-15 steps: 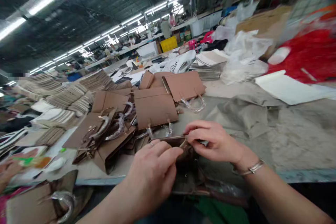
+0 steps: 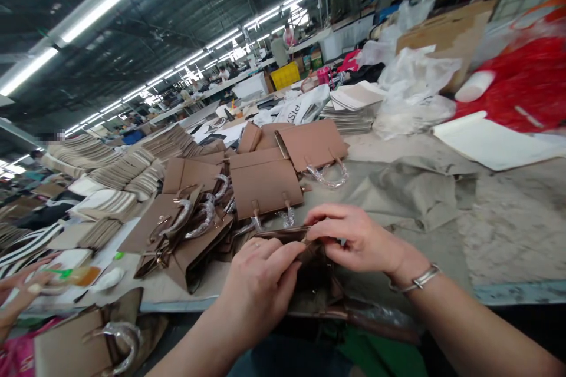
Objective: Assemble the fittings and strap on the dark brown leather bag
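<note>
Both of my hands are closed on a brown handbag (image 2: 316, 283) at the near edge of the worktable. My left hand (image 2: 260, 288) pinches the bag's top rim from the left. My right hand (image 2: 358, 238), with a metal bracelet on the wrist, pinches the same rim from the right. The bag's lower part hangs over the table edge toward me, partly in clear plastic. Just beyond my hands lies a heap of flat brown bags (image 2: 265, 185) with plastic-wrapped handles.
Stacks of flat pieces (image 2: 119, 174) fill the left of the table. Another person's hand (image 2: 26, 283) rests at the far left. White sheets (image 2: 490, 141), clear plastic (image 2: 411, 91), red material (image 2: 526, 85) and grey cloth (image 2: 411, 185) lie right. A brown bag (image 2: 84, 344) sits lower left.
The view has shifted a little to the right and steadied. My hands stay pinched on the bag's rim, with fingers slightly closer together.
</note>
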`<move>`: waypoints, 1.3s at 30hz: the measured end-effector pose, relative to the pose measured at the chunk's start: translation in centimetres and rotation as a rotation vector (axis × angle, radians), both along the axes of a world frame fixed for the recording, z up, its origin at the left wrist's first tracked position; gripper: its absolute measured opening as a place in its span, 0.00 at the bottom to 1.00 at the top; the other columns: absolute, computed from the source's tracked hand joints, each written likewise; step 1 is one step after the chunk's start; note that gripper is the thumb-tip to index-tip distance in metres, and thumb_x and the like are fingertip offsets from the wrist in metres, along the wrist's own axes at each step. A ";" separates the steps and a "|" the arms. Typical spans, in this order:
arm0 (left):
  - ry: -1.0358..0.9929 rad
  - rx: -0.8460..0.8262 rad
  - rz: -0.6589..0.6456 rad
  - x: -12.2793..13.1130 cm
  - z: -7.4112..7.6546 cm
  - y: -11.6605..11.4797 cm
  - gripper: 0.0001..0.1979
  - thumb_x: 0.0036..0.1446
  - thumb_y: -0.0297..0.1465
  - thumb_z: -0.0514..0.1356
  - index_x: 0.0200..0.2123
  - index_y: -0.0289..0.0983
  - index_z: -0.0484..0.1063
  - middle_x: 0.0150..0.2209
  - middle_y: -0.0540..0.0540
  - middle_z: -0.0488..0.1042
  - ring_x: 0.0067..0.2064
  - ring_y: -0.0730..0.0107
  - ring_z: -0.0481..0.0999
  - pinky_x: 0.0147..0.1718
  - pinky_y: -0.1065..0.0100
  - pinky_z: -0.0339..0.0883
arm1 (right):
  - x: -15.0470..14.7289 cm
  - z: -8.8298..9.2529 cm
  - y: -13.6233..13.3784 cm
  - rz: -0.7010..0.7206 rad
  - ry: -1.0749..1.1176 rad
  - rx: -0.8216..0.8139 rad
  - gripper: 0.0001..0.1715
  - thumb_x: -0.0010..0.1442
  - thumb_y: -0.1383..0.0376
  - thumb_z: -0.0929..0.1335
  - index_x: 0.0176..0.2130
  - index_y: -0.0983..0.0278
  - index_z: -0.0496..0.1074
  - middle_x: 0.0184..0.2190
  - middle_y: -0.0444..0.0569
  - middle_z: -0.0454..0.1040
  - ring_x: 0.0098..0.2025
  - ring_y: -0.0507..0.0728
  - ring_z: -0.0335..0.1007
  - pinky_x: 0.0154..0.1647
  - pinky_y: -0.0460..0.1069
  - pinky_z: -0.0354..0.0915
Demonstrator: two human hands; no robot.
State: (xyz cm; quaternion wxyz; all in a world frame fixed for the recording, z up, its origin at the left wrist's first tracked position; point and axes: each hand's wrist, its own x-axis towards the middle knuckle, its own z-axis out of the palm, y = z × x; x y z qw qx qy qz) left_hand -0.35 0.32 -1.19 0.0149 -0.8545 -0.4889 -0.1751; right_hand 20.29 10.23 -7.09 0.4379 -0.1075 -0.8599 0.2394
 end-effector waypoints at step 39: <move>-0.186 -0.598 0.370 2.0 1.2 1.7 0.10 0.52 0.27 0.54 0.21 0.37 0.70 0.20 0.53 0.66 0.24 0.73 0.64 0.25 0.71 0.51 | -0.3 0.2 -0.4 0.071 -0.092 -0.018 0.17 0.51 0.76 0.64 0.40 0.63 0.73 0.48 0.50 0.69 0.46 0.55 0.67 0.46 0.49 0.65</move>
